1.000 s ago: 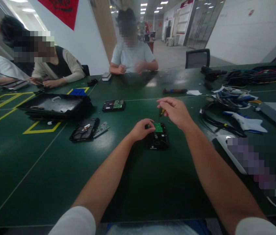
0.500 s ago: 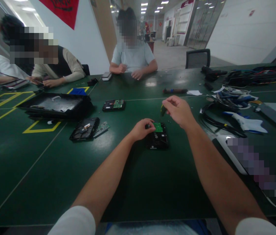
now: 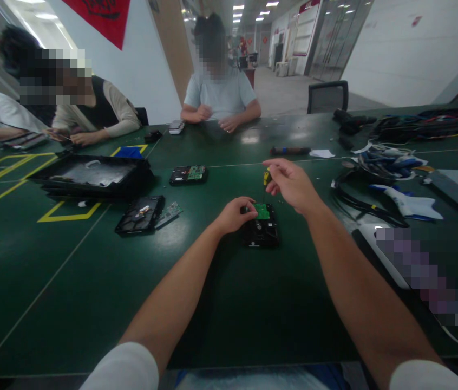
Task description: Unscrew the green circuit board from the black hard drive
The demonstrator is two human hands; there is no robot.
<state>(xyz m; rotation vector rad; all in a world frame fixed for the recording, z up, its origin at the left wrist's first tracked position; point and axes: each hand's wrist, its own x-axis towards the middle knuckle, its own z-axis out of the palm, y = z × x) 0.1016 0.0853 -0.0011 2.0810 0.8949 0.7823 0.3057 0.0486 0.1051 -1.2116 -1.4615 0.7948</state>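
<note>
In front of me on the green table lies a black hard drive [image 3: 262, 233] with a green circuit board [image 3: 262, 211] on its upper face. The fingers of my left hand [image 3: 235, 214] are closed on the drive's left side near the board. Above its far right corner, my right hand [image 3: 292, 184] grips a small screwdriver [image 3: 267, 177] with a yellow and black handle. Its thin shaft points down towards the drive's far edge; whether the tip touches a screw I cannot tell. My right index finger stretches out over the handle. Tiny screws lie just right of the drive.
To the left are a second drive [image 3: 139, 215], a loose circuit board [image 3: 169, 213], a third drive [image 3: 188, 174] and a black tray [image 3: 91, 176]. Cables [image 3: 387, 162], gloves [image 3: 407, 205] and a power drill [image 3: 353, 122] lie right. A co-worker [image 3: 221, 97] sits opposite.
My right hand has turned the screwdriver more upright over the drive's far edge, and the index finger has extended. My left hand stays on the drive.
</note>
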